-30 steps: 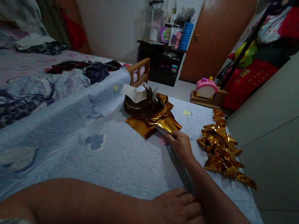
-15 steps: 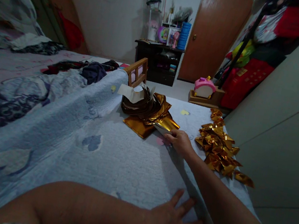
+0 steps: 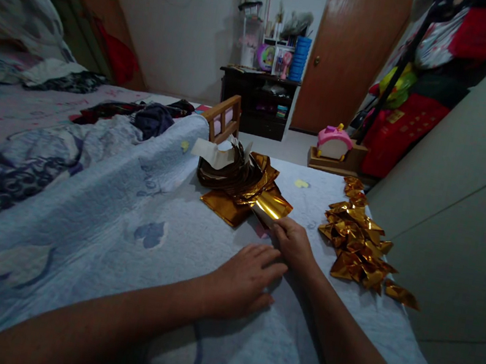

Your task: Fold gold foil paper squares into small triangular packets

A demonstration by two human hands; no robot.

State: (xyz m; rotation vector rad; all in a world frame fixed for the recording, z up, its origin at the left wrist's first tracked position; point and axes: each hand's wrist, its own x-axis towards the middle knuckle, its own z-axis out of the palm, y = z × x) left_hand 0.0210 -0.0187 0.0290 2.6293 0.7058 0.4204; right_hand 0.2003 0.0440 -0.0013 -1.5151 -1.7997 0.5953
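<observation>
My right hand point(image 3: 294, 243) pinches the near corner of a sheet of gold foil paper point(image 3: 273, 204), whose edge lifts and shows a pale underside. That sheet lies against a fanned, curled stack of gold foil paper point(image 3: 234, 177) on the light blue quilt point(image 3: 174, 257). A flat gold piece point(image 3: 224, 206) sticks out under the stack's near side. Just left of my right hand, my left hand point(image 3: 245, 282) is over the quilt, holding nothing, its fingers slightly bent and apart. Off to the right rests a pile of folded gold foil pieces point(image 3: 356, 241).
A pale cabinet point(image 3: 455, 223) rises along the right side. Rumpled clothes point(image 3: 151, 117) lie to the left. Behind the bed are a wooden bed-end rail point(image 3: 225, 118), a dark shelf unit point(image 3: 256, 103) and a pink toy point(image 3: 333, 141). A fan point(image 3: 21, 2) stands at far left.
My left hand has moved forward and left from the near edge, up beside my right hand. My right hand still grips the sheet, shifted slightly nearer, and the sheet's edge is tilted more.
</observation>
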